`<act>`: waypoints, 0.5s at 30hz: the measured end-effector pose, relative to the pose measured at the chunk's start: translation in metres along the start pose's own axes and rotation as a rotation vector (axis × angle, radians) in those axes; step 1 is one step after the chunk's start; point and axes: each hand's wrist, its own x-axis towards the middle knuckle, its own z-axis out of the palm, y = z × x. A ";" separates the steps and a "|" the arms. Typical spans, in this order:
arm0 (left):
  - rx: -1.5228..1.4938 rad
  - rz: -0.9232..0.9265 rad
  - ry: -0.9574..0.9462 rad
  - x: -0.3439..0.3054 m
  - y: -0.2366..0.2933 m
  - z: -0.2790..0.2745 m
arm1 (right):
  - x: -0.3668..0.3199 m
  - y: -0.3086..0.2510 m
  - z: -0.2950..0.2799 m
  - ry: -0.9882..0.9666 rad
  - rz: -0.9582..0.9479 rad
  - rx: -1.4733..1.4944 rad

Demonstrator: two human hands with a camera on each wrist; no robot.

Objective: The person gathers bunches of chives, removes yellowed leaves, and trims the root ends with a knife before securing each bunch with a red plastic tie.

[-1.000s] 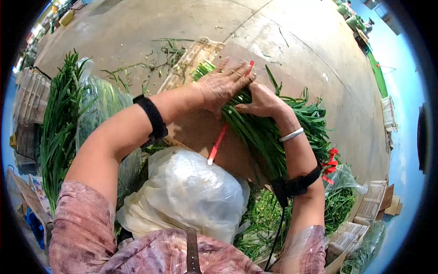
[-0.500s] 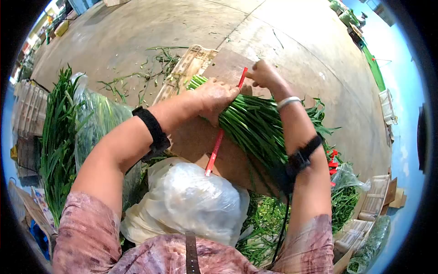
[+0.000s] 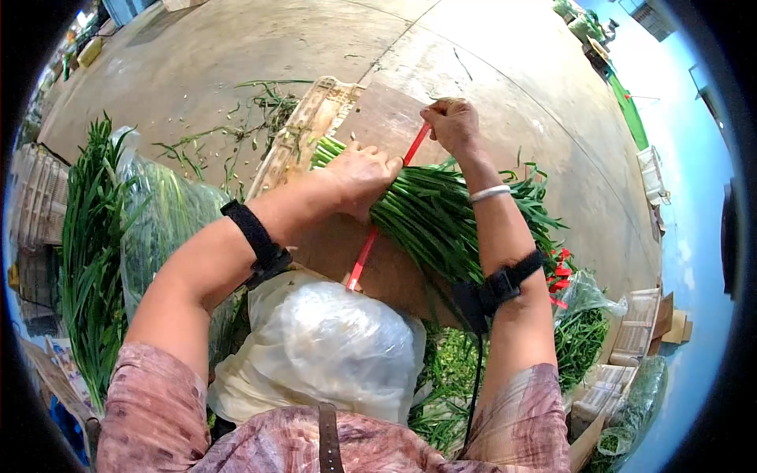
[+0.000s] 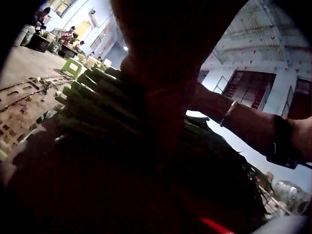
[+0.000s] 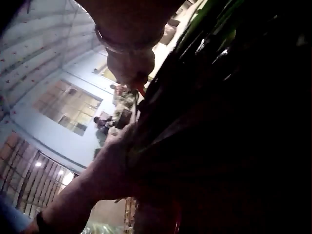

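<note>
- Bunch [image 3: 434, 206]: long green stems at the centre of the head view, above a brown board [image 3: 386, 114]; stem ends toward upper left, leaves toward the right.
- Left hand [image 3: 363, 175]: fingers curled over the bunch near its stem ends, gripping it; their undersides are hidden.
- Right hand [image 3: 455, 128]: upper centre, raised clear of the bunch, fingers narrowed to a pinch on one end of the red strip [image 3: 417, 143].
- Strip: its other end shows below the bunch, reaching the bag [image 3: 339, 339] at lower centre.
- Likely faults: a slack left grip could let stems fan out; a one-sided pull could drag the strip askew; a hard tug could snap it or crease leaves.
</note>
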 end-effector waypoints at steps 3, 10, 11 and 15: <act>-0.005 -0.006 0.035 -0.002 0.001 0.005 | -0.026 -0.031 -0.017 0.012 -0.177 -0.023; -0.101 -0.029 -0.001 -0.001 -0.005 0.002 | -0.093 -0.049 0.009 -0.110 -0.743 -0.351; -0.054 -0.008 0.007 0.000 -0.008 0.006 | -0.099 -0.048 0.014 -0.147 -0.740 -0.370; -0.127 -0.061 -0.002 -0.005 0.000 -0.010 | -0.140 -0.075 -0.015 0.172 -0.559 -0.147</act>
